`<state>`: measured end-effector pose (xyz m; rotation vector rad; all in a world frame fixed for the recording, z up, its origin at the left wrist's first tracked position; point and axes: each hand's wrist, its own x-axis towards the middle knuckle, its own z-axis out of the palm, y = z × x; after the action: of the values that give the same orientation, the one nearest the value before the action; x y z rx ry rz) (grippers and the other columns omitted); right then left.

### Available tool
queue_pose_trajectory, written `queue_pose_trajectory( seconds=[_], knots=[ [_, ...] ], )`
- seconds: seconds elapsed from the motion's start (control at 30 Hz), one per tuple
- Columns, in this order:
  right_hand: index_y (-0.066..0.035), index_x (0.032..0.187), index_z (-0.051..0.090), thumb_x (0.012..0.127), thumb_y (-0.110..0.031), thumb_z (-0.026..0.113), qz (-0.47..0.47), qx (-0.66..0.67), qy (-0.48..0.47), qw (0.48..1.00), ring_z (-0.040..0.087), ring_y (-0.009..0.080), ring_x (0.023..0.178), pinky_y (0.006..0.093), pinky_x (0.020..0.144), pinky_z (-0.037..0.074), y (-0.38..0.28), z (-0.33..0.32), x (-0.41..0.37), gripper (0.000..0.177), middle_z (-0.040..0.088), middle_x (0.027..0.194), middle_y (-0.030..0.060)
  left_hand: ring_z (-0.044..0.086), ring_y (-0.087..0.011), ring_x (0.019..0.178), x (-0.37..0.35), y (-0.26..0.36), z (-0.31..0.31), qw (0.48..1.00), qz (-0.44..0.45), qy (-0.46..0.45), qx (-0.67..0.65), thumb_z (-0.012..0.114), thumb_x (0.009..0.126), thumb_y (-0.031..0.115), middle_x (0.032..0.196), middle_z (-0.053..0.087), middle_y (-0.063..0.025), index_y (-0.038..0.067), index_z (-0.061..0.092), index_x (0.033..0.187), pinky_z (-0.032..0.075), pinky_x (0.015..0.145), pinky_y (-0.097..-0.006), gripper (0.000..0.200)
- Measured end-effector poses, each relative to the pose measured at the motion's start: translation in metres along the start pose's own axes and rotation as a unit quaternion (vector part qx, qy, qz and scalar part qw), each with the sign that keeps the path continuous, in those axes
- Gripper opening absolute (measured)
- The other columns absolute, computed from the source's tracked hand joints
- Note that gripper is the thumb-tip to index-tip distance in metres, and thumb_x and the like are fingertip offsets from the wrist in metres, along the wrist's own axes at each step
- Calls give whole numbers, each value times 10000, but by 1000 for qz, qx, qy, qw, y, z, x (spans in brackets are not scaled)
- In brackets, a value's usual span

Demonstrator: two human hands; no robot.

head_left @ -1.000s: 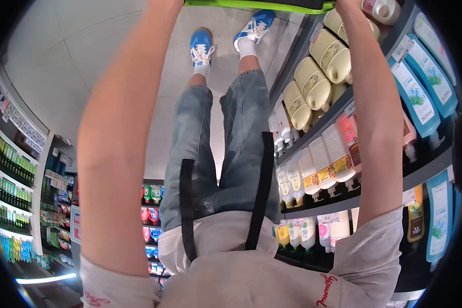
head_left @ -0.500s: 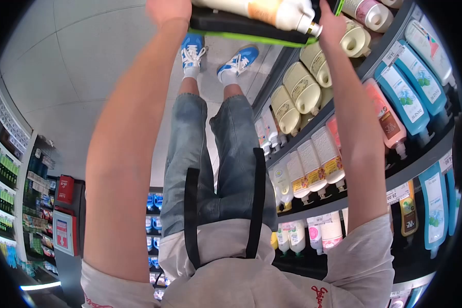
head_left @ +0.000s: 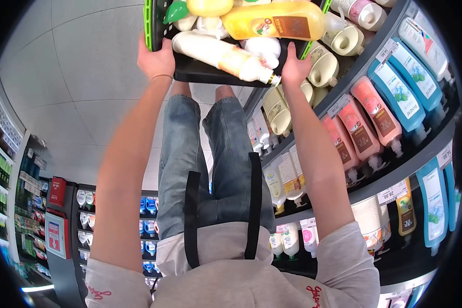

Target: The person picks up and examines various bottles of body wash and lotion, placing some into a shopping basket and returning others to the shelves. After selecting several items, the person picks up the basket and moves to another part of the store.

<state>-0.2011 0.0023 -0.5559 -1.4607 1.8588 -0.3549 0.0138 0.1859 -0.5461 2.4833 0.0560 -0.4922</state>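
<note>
A black shopping basket with green edges (head_left: 205, 73) is held up in front of me at the top of the view. My left hand (head_left: 157, 60) is closed on its left side, and my right hand (head_left: 295, 65) grips the right side. Inside lie a white pump bottle with an orange label (head_left: 215, 53), a yellow bottle with a brown label (head_left: 272, 20) and a rounded yellow item (head_left: 209, 5). A green-capped item (head_left: 176, 11) and a white bottle (head_left: 263, 50) are among them. The basket's far edge is cut off.
Shelves of pump bottles run along the right, with pink bottles (head_left: 377, 110), blue bottles (head_left: 413, 77) and cream bottles (head_left: 278, 114). A shelf edge (head_left: 364, 182) curves close to my right arm. Grey floor tiles (head_left: 97, 61) and a red box (head_left: 57, 191) are on the left.
The basket has come down and closer, slightly left, so its contents now show. Both hands moved with it, still gripping its sides. My shoes are now hidden behind it.
</note>
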Motion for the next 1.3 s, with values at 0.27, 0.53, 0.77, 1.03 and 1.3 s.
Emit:
queue_pose_trajectory(
  seconds=[0.27, 0.53, 0.77, 1.03, 1.3],
  knots=[
    [10, 883, 583, 784, -261, 677, 9, -28, 8, 1000, 625, 219, 736, 332, 714, 466, 30, -12, -44, 304, 657, 822, 131, 618, -274, 790, -27, -32, -17, 1000, -5, -18, -3, 663, 712, 175, 869, 647, -131, 34, 549, 1054, 471, 742, -368, 387],
    [6, 892, 567, 789, -280, 665, 26, -43, 9, 999, 640, 211, 735, 315, 713, 469, 20, -11, -46, 319, 672, 808, 120, 622, -280, 814, -24, -27, -19, 999, -17, -17, 22, 661, 711, 181, 905, 649, -138, 45, 546, 1110, 475, 765, -364, 438],
    [-1, 901, 572, 783, -293, 665, 11, -1, 9, 1000, 640, 221, 737, 321, 716, 468, 29, -14, -47, 329, 672, 811, 121, 621, -291, 820, -31, -28, -17, 999, -25, -10, 18, 663, 707, 181, 905, 647, -151, 37, 544, 1108, 474, 771, -368, 443],
    [-17, 920, 570, 769, -320, 672, 63, -60, 3, 996, 624, 256, 748, 348, 730, 461, 26, -14, -44, 353, 655, 820, 125, 620, -282, 813, -30, -33, -15, 1000, -1, -1, 24, 668, 710, 160, 899, 645, -149, 25, 540, 1104, 474, 765, -360, 436],
    [-27, 932, 561, 758, -335, 675, 68, -84, 4, 994, 619, 272, 754, 362, 731, 459, 22, -13, -44, 372, 645, 829, 134, 624, -274, 824, -30, -31, -16, 999, -25, -3, 25, 658, 709, 164, 908, 649, -136, 48, 541, 1109, 475, 769, -360, 432]
  ],
)
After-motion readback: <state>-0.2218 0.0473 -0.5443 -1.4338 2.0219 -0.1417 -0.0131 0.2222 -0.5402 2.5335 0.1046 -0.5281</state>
